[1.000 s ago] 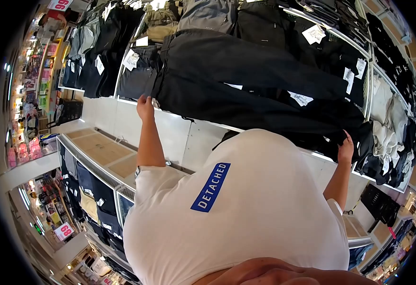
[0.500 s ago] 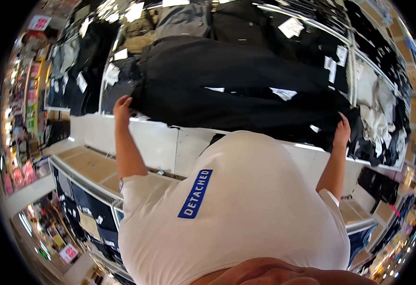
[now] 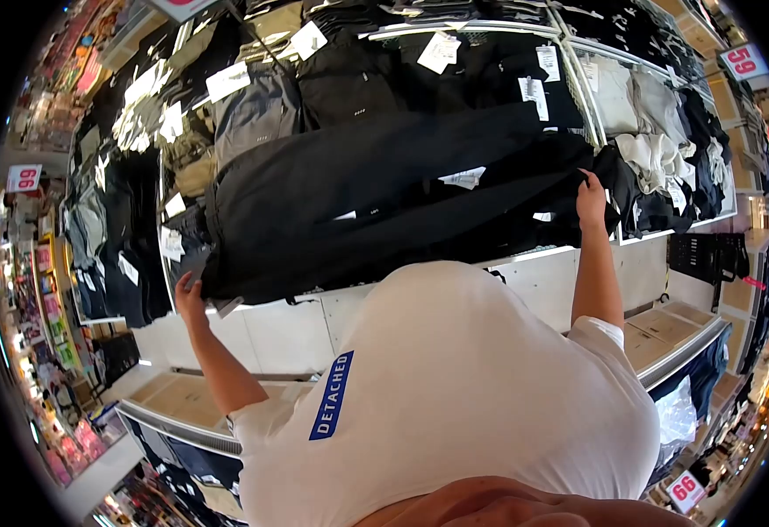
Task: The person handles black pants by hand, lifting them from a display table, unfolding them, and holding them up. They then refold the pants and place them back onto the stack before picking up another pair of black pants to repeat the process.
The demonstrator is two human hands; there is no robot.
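Note:
A pair of black trousers lies stretched out sideways across the display of folded clothes. Its waist end is at the left and its legs run to the right, with a gap between them. My left hand is at the waist end, its fingers apart just beside the cloth. My right hand pinches the end of the nearer leg, which it pulls taut. A white paper tag sticks out below the waist, near my left hand.
Folded dark trousers with white tags fill the display behind. Light-coloured garments lie in the right section. A black basket stands at the right. Price signs hang around, and cardboard boxes sit on a shelf behind me.
The view has turned, so the display sits lower at the left. My left hand's fingers have loosened from the waist end. My right hand has lifted the nearer leg's end.

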